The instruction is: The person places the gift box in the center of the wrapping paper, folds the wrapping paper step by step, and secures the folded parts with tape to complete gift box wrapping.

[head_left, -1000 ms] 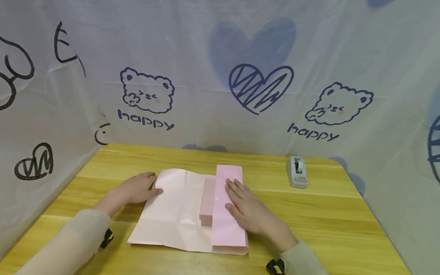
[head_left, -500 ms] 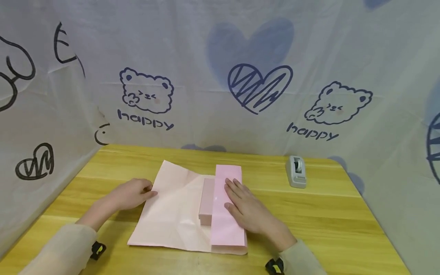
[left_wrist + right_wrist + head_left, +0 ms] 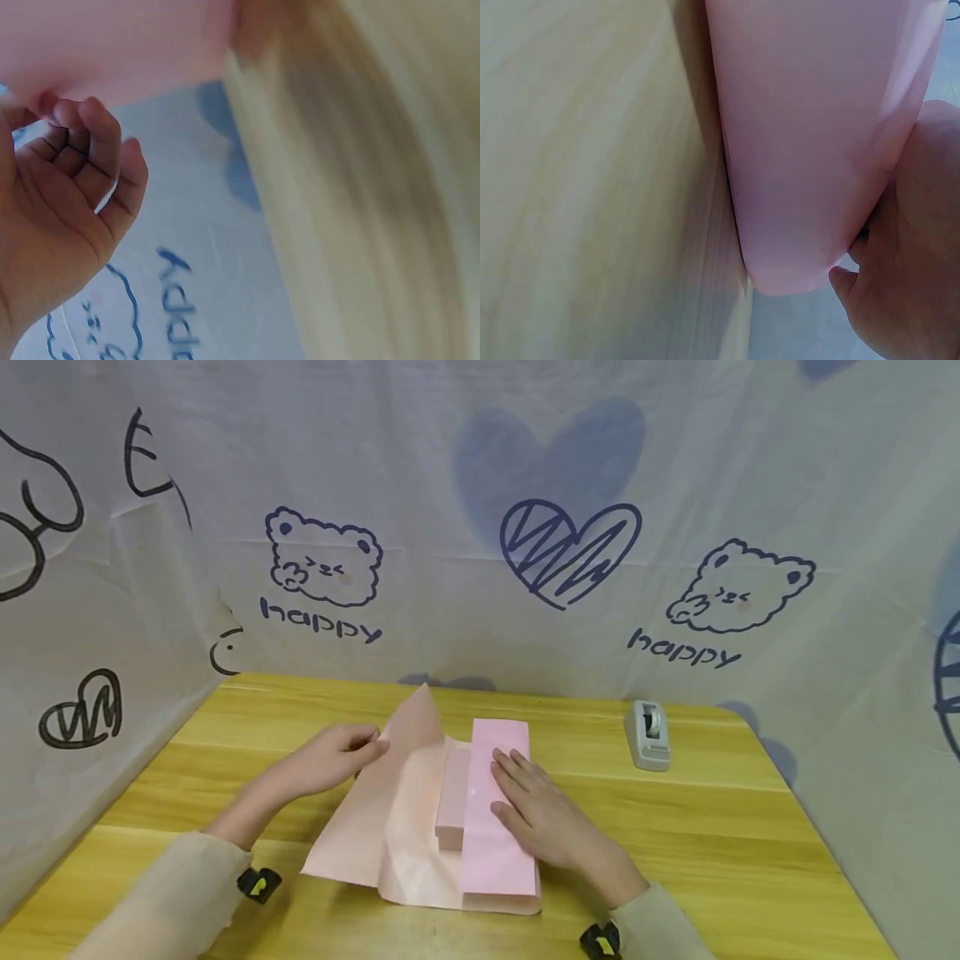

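Observation:
A sheet of pink wrapping paper lies under a small pink box. Its right side is folded over the box as a brighter pink flap, which hides the box's right part. My right hand lies flat on that flap, fingers straight and pointing away from me. With thumb and curled fingers my left hand pinches the paper's left edge, raised off the table and slanting up toward the box. In the left wrist view the left hand shows its fingertips at the paper's edge.
A grey tape dispenser stands at the back right of the yellow wooden table. Behind the table hangs a white cloth printed with bears and hearts, and it continues along both sides.
My left hand has taken the paper's left edge and lifted it up and to the right, tilting that side toward the box. The right hand stays in place on the flap.

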`<state>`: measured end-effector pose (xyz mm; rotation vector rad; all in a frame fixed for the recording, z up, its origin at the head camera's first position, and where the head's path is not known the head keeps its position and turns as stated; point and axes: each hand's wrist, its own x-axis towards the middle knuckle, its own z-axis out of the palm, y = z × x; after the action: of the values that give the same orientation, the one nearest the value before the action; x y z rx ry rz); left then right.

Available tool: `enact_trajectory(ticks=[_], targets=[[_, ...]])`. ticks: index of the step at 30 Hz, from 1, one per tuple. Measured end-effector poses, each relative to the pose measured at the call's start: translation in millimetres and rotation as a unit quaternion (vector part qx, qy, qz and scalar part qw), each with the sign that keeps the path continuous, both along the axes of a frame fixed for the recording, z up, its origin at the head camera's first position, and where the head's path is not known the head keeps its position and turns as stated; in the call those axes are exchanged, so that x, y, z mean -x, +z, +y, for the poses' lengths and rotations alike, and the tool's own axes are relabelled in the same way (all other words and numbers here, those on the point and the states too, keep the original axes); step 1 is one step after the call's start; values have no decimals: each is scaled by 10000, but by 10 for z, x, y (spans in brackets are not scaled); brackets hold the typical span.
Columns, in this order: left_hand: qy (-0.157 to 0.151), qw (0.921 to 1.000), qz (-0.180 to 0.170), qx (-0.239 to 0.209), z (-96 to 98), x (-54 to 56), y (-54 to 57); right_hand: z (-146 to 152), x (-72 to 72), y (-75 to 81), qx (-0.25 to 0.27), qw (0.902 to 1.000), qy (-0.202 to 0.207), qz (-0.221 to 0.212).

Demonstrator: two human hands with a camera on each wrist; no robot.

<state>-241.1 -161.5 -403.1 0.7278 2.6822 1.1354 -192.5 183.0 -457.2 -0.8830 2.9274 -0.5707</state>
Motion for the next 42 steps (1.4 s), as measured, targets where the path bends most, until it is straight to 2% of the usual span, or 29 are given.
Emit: enact_trajectory(ticks=[5, 10, 15, 22, 26, 29, 33, 36, 39, 42], targets=[[-223, 9967, -284, -725, 372, 33, 136, 1, 4, -12, 122, 9999, 30, -44], [-288, 9904, -490, -1260, 732, 51, 159, -5, 7, -26, 267, 9996, 70, -67], [-163, 9858, -633, -1549, 1048, 38, 96, -2, 24, -38, 538, 9985, 0, -75], [-132, 9882, -363, -1482, 1363, 19, -64, 18, 57, -57, 1289, 9907, -221, 375], [-130, 9878, -361, -1507, 1439, 13, -159, 34, 70, -65, 1498, 9865, -548, 385], [-263, 9909, -313, -1283, 1450, 6, -219, 65, 83, -62, 1565, 9858, -559, 239], [-636, 9949, -142, -775, 1436, 1, -284, 183, 136, -45, 1638, 9863, -169, 98], [-925, 9942, -18, -544, 1414, 2, -311, 277, 171, -21, 1703, 9854, 45, -43], [-1299, 9901, 160, -514, 1378, 2, -321, 321, 181, 4, 1890, 9812, -137, -359], [-1678, 9842, 427, -379, 1328, -9, -330, 328, 183, 22, 2173, 9725, -474, -687]])
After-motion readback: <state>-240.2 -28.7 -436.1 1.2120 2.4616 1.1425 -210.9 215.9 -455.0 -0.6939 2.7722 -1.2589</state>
